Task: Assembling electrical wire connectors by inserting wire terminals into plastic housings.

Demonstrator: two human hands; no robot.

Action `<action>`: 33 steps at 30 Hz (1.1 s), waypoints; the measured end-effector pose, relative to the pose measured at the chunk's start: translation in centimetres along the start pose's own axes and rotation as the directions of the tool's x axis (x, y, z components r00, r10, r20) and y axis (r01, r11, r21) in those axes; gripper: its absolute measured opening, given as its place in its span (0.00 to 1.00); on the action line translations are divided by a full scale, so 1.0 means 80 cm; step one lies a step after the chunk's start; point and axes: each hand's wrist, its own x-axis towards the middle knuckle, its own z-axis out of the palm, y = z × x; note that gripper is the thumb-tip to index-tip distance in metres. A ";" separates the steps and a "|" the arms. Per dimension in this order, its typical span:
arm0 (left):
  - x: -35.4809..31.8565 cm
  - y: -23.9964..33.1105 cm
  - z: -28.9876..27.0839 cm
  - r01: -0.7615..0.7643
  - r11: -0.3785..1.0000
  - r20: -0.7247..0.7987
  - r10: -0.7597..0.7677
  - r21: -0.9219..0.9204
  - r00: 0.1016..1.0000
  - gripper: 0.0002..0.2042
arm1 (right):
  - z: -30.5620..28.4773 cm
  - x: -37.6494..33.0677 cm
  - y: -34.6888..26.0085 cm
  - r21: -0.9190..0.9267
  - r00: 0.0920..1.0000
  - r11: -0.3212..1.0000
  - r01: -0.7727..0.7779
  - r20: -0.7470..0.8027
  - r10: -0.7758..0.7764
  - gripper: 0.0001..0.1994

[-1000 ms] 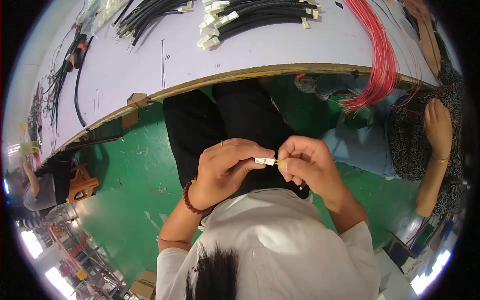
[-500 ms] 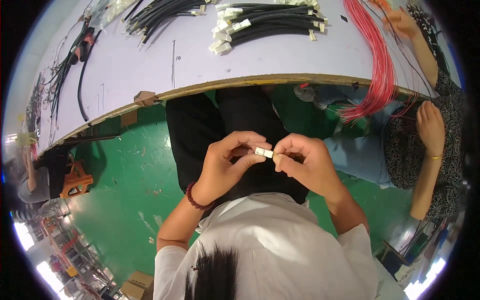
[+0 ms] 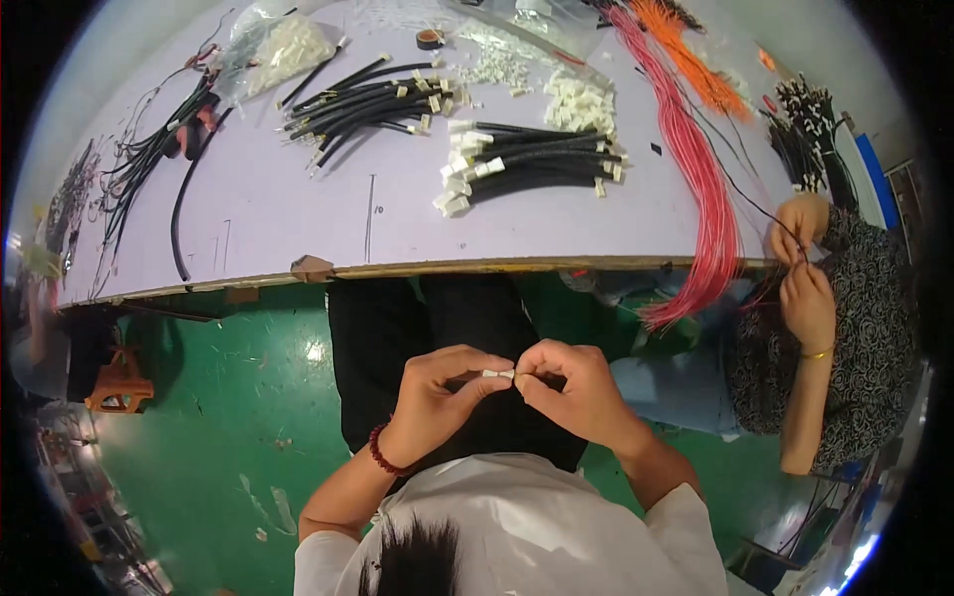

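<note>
Below the tabletop (image 3: 298,214) edge, left hand (image 3: 437,402) and right hand (image 3: 576,392) are meeting fingertip to fingertip, fingers pinching a small white connector (image 3: 498,374) lying crosswise.

We are in a wire-harness assembly workshop. The pale lilac tabletop (image 3: 268,214) before us carries bundles of short black cables with white plastic connectors (image 3: 532,164), a clear bag of loose white connector housings (image 3: 288,45), and a long sheaf of thin red wires (image 3: 696,189) that droops over its edge. Orange wires (image 3: 691,65) lie further back. Below is a green painted factory floor (image 3: 219,417), scuffed and littered. At our right a co-worker in a dark patterned sleeve (image 3: 865,288) handles wire at the same tabletop.
</note>
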 end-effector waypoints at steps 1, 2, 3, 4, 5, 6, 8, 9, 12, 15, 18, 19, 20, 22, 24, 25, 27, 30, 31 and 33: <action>0.001 -0.001 -0.002 -0.008 1.000 0.004 0.008 -0.010 1.000 0.06 | -0.001 0.004 -0.001 -0.014 0.999 0.999 0.034 -0.001 -0.034 0.02; 0.003 -0.002 -0.004 -0.019 1.000 -0.004 0.019 -0.010 1.000 0.06 | -0.003 0.008 -0.004 -0.022 0.999 0.999 0.045 0.003 -0.045 0.02; 0.004 -0.004 -0.006 0.008 0.999 -0.002 -0.008 -0.051 1.000 0.07 | -0.005 0.012 -0.008 -0.015 1.000 1.000 0.014 0.027 -0.013 0.03; 0.006 -0.005 -0.008 0.035 0.995 0.002 -0.035 -0.092 0.999 0.07 | -0.007 0.016 -0.012 -0.009 0.999 1.000 -0.018 0.050 0.019 0.05; 0.009 -0.004 -0.010 0.026 0.995 -0.003 -0.027 -0.092 1.000 0.07 | -0.008 0.021 -0.015 -0.014 0.999 1.000 -0.010 0.051 0.011 0.05; 0.012 -0.003 -0.011 0.030 0.988 -0.022 -0.033 -0.153 0.999 0.08 | -0.010 0.026 -0.017 -0.020 0.998 1.000 -0.007 0.062 0.008 0.05; 0.021 0.001 -0.014 0.024 0.976 -0.040 -0.034 -0.214 0.999 0.08 | -0.016 0.037 -0.026 -0.030 0.998 1.000 0.002 0.070 0.000 0.06; 0.025 0.005 -0.017 0.063 0.948 -0.066 -0.088 -0.311 0.994 0.08 | -0.021 0.047 -0.033 -0.063 0.996 0.997 0.047 0.082 -0.042 0.06; 0.039 0.014 -0.031 0.079 0.884 -0.088 -0.134 -0.461 0.987 0.08 | -0.051 0.084 -0.065 -0.147 0.989 0.982 0.117 0.103 -0.103 0.09; 0.055 0.022 -0.039 0.063 0.824 -0.096 -0.141 -0.563 0.985 0.08 | -0.090 0.155 -0.068 -0.192 0.962 0.960 0.204 -0.141 -0.232 0.10; 0.072 0.033 -0.034 0.136 0.645 0.018 -0.187 -0.752 0.982 0.06 | -0.122 0.250 -0.049 -0.533 0.899 0.800 0.275 -0.152 -0.411 0.10; 0.074 0.034 -0.032 0.134 0.648 0.020 -0.180 -0.750 0.983 0.06 | -0.121 0.280 -0.032 -0.569 0.876 0.750 0.337 -0.103 -0.472 0.10; 0.076 0.033 -0.033 0.139 0.597 0.037 -0.180 -0.790 0.983 0.07 | -0.113 0.301 -0.022 -0.566 0.872 0.748 0.346 -0.100 -0.479 0.10; 0.077 0.034 -0.036 0.156 0.533 0.056 -0.198 -0.831 0.979 0.09 | -0.102 0.329 -0.009 -0.807 0.906 0.529 0.263 0.018 -0.423 0.08; 0.075 0.031 -0.043 0.129 0.549 0.011 -0.213 -0.826 0.977 0.09 | -0.096 0.342 -0.003 -0.846 0.917 0.480 0.233 0.027 -0.398 0.07; 0.074 0.030 -0.046 0.105 0.564 -0.031 -0.226 -0.819 0.974 0.09 | -0.095 0.347 0.000 -0.882 0.929 0.427 0.201 0.033 -0.370 0.08; 0.073 0.027 -0.050 0.112 0.570 -0.043 -0.251 -0.814 0.967 0.10 | -0.092 0.356 0.005 -0.899 0.923 0.393 0.195 0.032 -0.385 0.08; 0.075 0.023 -0.045 0.128 0.576 -0.046 -0.278 -0.807 0.959 0.10 | -0.090 0.358 0.001 -0.925 0.873 0.248 0.287 0.147 -0.464 0.06; 0.076 0.022 -0.042 0.130 0.577 -0.047 -0.282 -0.806 0.958 0.10 | -0.096 0.351 -0.001 -0.933 0.878 0.245 0.264 0.127 -0.462 0.06; 0.073 0.018 -0.041 0.124 0.586 -0.052 -0.274 -0.800 0.960 0.10 | -0.102 0.329 -0.024 -0.765 0.886 0.567 0.307 0.012 -0.463 0.04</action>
